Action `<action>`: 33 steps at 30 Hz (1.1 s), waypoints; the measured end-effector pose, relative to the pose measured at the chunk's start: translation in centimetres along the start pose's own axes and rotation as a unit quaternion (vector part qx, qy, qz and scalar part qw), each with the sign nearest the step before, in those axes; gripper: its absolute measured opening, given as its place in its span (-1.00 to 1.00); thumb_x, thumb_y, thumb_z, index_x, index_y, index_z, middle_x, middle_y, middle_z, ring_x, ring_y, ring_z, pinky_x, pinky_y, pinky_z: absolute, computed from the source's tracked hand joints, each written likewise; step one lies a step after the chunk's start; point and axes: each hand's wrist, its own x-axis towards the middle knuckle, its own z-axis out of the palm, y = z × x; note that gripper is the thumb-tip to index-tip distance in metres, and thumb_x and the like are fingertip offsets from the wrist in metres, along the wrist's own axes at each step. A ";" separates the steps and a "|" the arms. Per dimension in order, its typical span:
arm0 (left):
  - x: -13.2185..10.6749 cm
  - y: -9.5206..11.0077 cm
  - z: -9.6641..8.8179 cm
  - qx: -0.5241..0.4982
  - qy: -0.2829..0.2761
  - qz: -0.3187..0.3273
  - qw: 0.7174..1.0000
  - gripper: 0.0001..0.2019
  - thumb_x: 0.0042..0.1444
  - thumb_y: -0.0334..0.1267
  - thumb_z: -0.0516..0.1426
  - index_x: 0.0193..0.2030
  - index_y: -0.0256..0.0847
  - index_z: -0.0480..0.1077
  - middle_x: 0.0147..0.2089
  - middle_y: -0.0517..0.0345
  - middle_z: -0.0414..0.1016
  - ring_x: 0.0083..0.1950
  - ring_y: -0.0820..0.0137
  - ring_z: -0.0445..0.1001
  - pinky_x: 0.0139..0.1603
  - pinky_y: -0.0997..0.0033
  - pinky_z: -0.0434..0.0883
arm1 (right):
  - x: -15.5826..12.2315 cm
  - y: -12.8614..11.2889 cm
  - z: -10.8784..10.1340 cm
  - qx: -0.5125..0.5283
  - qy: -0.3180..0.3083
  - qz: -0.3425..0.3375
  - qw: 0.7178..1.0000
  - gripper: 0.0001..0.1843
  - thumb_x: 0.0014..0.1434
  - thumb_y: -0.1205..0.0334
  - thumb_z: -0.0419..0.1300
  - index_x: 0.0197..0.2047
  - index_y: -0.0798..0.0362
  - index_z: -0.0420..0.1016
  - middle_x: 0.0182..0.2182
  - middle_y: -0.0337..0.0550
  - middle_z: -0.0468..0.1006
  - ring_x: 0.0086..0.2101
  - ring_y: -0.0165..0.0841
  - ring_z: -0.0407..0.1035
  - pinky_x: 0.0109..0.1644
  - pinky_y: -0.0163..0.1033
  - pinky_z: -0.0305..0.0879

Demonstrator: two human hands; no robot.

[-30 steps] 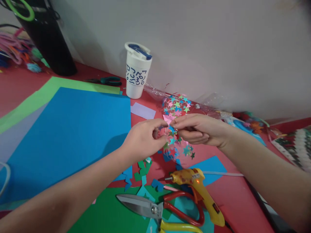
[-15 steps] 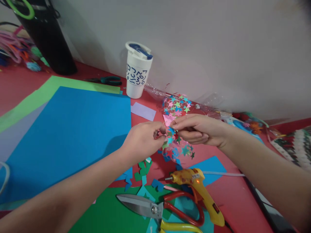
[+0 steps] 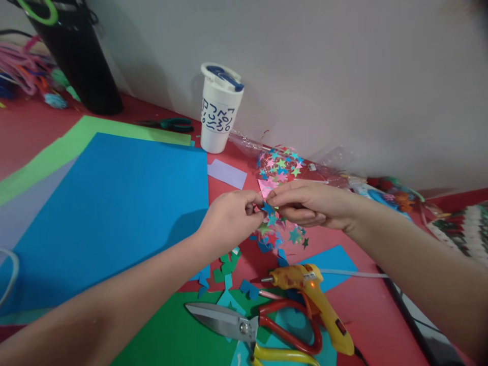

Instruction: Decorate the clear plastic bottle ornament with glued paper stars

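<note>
The red tabletop bore an upright white cup, a tall black container, teal-handled pliers, a cluster of coloured stars, a lavender slip beside a large blue sheet that overlapped a light-green sheet, a dark-green sheet nearer the viewer, and cut green scraps near its far edge.

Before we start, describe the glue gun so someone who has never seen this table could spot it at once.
On the red table, find the large scissors at the bottom of the view. Beside their red handle lies the glue gun: yellow, nozzle pointing left. Unlike the scissors, it has a small glowing orange light.
</note>
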 end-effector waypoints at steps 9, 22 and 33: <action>0.1 0.1 0.0 -0.045 -0.014 -0.037 0.998 -0.95 -0.11 -0.39 0.10 -0.47 -0.19 0.38 -0.65 0.39 0.18 -0.58 0.55 0.17 -0.56 0.49 0.10 | -0.2 0.1 0.8 -0.062 0.059 -0.033 0.996 -0.61 0.18 0.34 -0.01 -0.68 0.04 0.13 -0.89 -0.46 0.04 -0.84 -0.62 -0.21 -0.80 -0.48 -0.26; 0.1 0.2 0.2 -0.169 -0.032 -0.067 0.983 -0.94 -0.13 -0.42 0.13 -0.47 -0.22 0.39 -0.64 0.39 0.23 -0.58 0.57 0.19 -0.56 0.52 0.11 | -0.6 -0.1 1.7 -0.139 0.122 -0.055 0.981 -0.81 0.09 0.34 0.04 -0.55 0.02 0.22 -0.87 -0.49 0.07 -0.78 -0.56 -0.17 -0.74 -0.43 -0.22; 0.5 0.0 0.1 -0.207 -0.056 -0.103 0.971 -0.96 -0.16 -0.40 0.15 -0.48 -0.24 0.38 -0.63 0.39 0.22 -0.56 0.57 0.18 -0.54 0.52 0.11 | -0.8 0.4 1.5 -0.214 0.155 -0.086 0.961 -0.86 0.18 0.21 0.08 -0.42 0.01 0.28 -0.82 -0.51 0.15 -0.76 -0.55 -0.03 -0.72 -0.45 -0.10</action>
